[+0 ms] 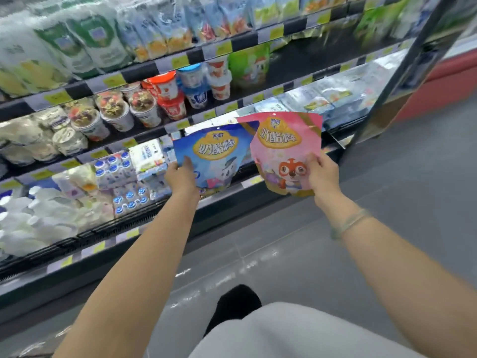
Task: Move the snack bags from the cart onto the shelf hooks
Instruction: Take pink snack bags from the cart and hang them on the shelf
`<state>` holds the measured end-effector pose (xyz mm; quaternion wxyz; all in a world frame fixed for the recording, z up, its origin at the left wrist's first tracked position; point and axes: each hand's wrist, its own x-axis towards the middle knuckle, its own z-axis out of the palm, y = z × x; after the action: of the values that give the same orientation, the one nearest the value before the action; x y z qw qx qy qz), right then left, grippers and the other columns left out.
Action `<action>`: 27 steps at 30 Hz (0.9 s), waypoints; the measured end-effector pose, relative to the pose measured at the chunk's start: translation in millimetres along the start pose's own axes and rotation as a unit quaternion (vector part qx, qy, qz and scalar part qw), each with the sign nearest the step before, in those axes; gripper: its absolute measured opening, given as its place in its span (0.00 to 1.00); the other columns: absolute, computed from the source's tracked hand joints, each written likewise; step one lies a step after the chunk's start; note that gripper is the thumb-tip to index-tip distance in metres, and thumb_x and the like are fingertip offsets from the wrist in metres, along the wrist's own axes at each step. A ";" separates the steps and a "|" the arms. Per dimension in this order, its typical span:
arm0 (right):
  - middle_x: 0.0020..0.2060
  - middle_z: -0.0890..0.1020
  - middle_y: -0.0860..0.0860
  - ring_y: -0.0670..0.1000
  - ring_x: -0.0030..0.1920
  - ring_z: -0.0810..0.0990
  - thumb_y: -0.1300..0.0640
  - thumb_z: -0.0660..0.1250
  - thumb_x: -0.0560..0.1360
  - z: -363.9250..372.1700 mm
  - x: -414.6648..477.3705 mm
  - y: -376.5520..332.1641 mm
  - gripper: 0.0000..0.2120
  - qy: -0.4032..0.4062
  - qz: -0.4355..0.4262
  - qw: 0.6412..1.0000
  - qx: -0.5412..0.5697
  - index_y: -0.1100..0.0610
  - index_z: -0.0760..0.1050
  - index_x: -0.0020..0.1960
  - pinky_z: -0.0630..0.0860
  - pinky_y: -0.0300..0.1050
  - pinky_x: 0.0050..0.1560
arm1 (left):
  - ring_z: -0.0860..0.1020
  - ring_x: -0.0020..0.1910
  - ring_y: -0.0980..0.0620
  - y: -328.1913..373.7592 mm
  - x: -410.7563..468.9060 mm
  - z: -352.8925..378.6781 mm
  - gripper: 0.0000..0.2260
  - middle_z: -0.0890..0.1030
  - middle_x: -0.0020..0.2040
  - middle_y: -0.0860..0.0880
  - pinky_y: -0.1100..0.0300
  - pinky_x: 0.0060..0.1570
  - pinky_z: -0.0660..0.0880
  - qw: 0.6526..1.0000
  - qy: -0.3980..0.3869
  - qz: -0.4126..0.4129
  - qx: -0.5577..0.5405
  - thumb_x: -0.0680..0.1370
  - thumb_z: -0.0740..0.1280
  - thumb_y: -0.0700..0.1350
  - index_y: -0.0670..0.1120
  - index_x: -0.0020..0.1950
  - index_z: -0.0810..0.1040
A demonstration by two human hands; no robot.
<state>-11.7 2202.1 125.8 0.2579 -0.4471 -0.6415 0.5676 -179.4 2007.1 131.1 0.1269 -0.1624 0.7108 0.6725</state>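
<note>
Head view, wide-angle and tilted, looks down two bare forearms at a refrigerated shelf (144,71) in a shop aisle. Left hand (182,177) holds a blue snack bag (216,153) by its lower left corner, thumb on the front and the other fingers hidden behind the bag. Right hand (322,174) holds a pink snack bag (286,148) at its lower right edge, thumb pressed on the printed front, remaining fingers out of sight behind it. Both bags are raised upright in front of the lower shelves, side by side, the pink one's left edge overlapping the blue one's upper right corner. A pale bracelet (348,223) circles the right wrist.

Much of the shelving is smeared by motion blur: the top rows of pouches are unreadable, and the yellow price tags (113,80) show no legible figures. Yogurt cups (144,109) and small bottle packs (121,174) are clearer. No cart shows anywhere, and no hooks can be made out. Bottom edge cuts off a light garment and a dark shoe (235,303) on the grey floor (387,177).
</note>
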 end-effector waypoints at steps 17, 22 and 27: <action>0.46 0.80 0.57 0.53 0.46 0.78 0.54 0.56 0.79 -12.4 274.2 -19.5 0.14 -0.020 0.074 0.996 -0.037 0.60 0.75 0.45 0.76 0.50 0.50 | 0.63 0.33 0.49 19.7 108.5 252.8 0.18 0.62 0.31 0.48 0.58 0.35 0.61 0.995 0.040 -0.083 0.024 0.79 0.62 0.44 0.47 0.32 0.60; 0.35 0.76 0.49 0.50 0.41 0.75 0.53 0.57 0.79 -12.5 331.6 -18.1 0.15 -0.010 0.109 0.993 -0.039 0.53 0.69 0.34 0.72 0.43 0.41 | 0.65 0.31 0.50 34.1 131.3 299.6 0.18 0.66 0.32 0.47 0.59 0.32 0.64 0.991 0.079 -0.108 0.030 0.79 0.62 0.44 0.45 0.31 0.61; 0.35 0.75 0.47 0.48 0.40 0.75 0.52 0.57 0.79 -9.5 387.1 -18.2 0.13 -0.041 0.133 0.988 -0.060 0.55 0.70 0.38 0.71 0.40 0.37 | 0.73 0.42 0.47 53.7 158.2 344.7 0.09 0.73 0.47 0.45 0.53 0.44 0.72 0.980 0.097 -0.175 0.008 0.80 0.62 0.47 0.41 0.51 0.73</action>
<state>-189.7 2542.9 77.0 0.1261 -0.5193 -0.6190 0.5756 -358.8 2343.6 95.3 0.1744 -0.3475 0.6858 0.6152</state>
